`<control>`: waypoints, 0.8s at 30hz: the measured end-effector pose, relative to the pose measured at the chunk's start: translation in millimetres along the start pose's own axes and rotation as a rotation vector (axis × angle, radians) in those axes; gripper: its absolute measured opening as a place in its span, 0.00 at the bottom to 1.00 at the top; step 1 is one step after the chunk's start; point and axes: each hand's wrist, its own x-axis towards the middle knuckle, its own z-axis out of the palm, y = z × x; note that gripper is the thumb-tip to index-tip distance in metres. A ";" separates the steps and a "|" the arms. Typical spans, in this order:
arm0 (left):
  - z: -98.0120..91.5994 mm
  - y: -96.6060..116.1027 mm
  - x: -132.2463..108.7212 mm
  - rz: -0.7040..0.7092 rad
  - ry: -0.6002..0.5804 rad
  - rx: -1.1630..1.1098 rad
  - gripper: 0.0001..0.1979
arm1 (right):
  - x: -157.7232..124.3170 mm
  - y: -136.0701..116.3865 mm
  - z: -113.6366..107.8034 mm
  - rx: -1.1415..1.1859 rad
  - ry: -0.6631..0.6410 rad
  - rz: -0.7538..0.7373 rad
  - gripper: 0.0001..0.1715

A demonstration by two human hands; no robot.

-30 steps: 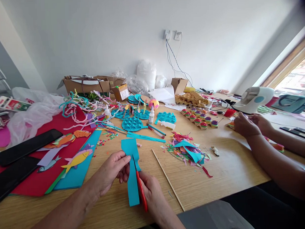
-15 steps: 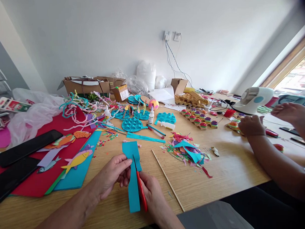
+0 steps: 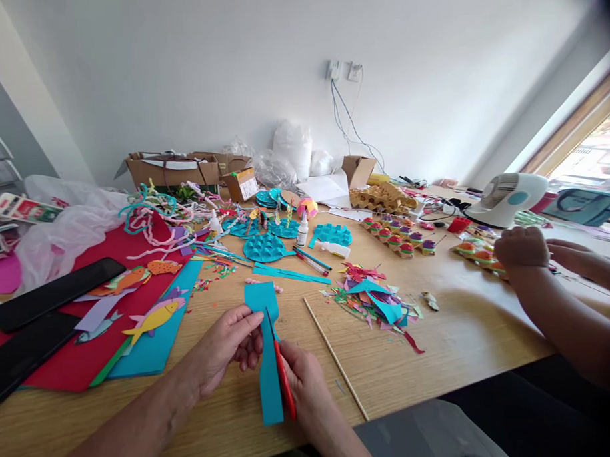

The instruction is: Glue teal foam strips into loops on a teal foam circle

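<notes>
Between my thumb and fingers, my left hand (image 3: 239,339) pinches a blue strip of paper (image 3: 271,395) by its left edge, above the table. My right hand (image 3: 305,375) is closed round the red handles of a pair of scissors (image 3: 284,379). The blades lie in the strip, pointing away from me, with a cut running up its length. Right of my hands a thin wooden stick (image 3: 334,357) lies on the table. Beyond the strip lies another narrow blue strip (image 3: 291,274).
Paper scraps (image 3: 372,299) are heaped right of centre. Red card sheets (image 3: 84,356), paper fish (image 3: 161,317) and black phone-like slabs (image 3: 57,294) lie left. Blue-painted egg-carton pieces (image 3: 266,248) and a glue bottle (image 3: 302,232) stand behind. A co-worker's hands (image 3: 523,247) are at right.
The lower part of the blue strip has swung slightly right, and the scissors have shifted a little. The co-worker's hands have moved lower and closer together.
</notes>
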 end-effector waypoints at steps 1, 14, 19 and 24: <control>-1.4 0.6 0.9 0.013 0.012 0.001 0.18 | -0.1 1.2 0.0 -0.021 0.005 0.005 0.36; -1.6 -0.8 3.9 0.020 0.019 0.031 0.17 | 3.4 -5.9 0.6 0.022 0.003 0.032 0.35; -3.0 -2.3 3.3 0.025 0.000 0.014 0.17 | 2.9 4.5 0.6 -0.036 0.024 0.039 0.35; -1.0 -1.0 1.4 0.002 -0.013 0.008 0.18 | 1.7 0.3 -1.3 -0.035 0.015 0.039 0.33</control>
